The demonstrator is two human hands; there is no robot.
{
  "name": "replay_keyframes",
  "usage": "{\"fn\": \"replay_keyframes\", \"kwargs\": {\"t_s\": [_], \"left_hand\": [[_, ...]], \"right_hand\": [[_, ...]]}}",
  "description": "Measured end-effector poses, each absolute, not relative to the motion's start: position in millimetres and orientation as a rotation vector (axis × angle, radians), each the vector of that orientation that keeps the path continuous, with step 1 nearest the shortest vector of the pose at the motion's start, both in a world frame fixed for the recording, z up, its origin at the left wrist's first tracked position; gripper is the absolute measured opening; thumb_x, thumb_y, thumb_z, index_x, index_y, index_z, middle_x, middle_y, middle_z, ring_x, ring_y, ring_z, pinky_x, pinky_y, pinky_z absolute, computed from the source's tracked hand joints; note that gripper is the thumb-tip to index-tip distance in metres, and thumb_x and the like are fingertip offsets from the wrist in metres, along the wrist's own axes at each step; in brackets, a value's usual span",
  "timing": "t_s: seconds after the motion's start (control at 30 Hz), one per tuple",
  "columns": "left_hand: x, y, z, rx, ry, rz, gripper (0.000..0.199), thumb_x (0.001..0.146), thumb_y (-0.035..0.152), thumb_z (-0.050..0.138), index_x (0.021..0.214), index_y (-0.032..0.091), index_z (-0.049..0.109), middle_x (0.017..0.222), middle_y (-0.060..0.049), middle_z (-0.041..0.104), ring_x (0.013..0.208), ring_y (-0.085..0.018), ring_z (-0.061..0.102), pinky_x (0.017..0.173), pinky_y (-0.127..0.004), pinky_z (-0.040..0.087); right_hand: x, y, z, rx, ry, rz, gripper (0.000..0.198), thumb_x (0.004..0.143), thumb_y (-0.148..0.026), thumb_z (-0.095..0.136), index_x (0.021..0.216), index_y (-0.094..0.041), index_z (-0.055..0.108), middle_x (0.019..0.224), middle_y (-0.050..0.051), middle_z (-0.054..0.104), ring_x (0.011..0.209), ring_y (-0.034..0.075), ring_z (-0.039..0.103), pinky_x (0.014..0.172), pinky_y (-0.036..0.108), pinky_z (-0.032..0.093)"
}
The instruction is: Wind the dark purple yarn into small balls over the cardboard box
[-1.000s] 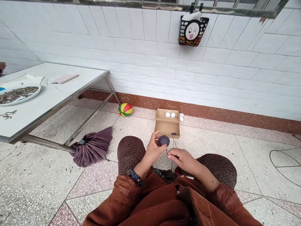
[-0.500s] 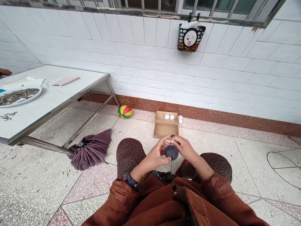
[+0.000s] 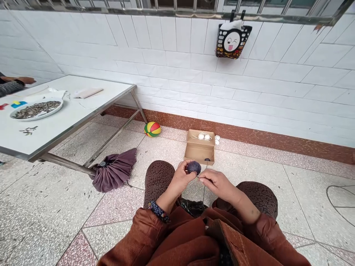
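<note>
My left hand point(image 3: 181, 177) is closed around a dark grey-purple ball of yarn point(image 3: 193, 167), held above the floor between my knees. Beside it, my right hand point(image 3: 216, 181) pinches a strand of the yarn close to the ball's lower right side. Just beyond the hands stands an open cardboard box point(image 3: 199, 151) on the floor. A small dark yarn ball point(image 3: 207, 159) sits at the near right of the box, with a strand running down from it. Two white balls point(image 3: 204, 136) with loose thread lie in the box's far part.
At left is a white table point(image 3: 91, 82) with a plate of sunflower seeds point(image 3: 39, 109); another person's arm point(image 3: 13, 85) rests behind it. A folded purple umbrella point(image 3: 115, 171) and a colourful ball point(image 3: 152, 129) lie on the floor. A black basket point(image 3: 233, 40) hangs on the wall.
The yarn ball has turned and moved slightly up and left with my left hand. My right hand has drawn back lower right. A small dark ball now shows in the box; the view shifted left.
</note>
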State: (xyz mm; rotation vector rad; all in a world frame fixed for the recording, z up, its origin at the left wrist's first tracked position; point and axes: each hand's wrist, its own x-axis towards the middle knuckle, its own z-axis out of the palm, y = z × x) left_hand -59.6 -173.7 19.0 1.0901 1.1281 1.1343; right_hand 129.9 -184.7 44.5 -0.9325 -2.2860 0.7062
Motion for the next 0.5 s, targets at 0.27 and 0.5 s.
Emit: {"fn": "replay_keyframes", "kwargs": {"t_s": [0.27,0.5], "left_hand": [[-56.2,-179.9,37.3,1.064,0.797,0.875,0.077,0.065,0.011,0.070,0.138,0.025,0.051,0.104,-0.003,0.062,0.094,-0.018,0.057,0.086,-0.031,0.042],[-55.5,-166.6,36.7,0.609,0.648,1.018,0.041,0.066,0.011,0.072,0.106,0.019,0.069,0.105,-0.005,0.067,0.096,-0.018,0.060,0.091,-0.032,0.044]], "right_hand": [[141.5,-135.7,33.7,-1.054,-2.126,0.742,0.022,0.103,-0.029,0.049,0.091,-0.021,0.065,0.088,0.004,0.068,0.083,0.019,0.064,0.077,0.030,0.048],[135.3,-159.3,-17.0,-1.247,-2.047,0.808,0.017,0.100,-0.024,0.048,0.091,-0.021,0.063,0.086,0.004,0.067,0.081,0.020,0.064,0.075,0.030,0.048]]}}
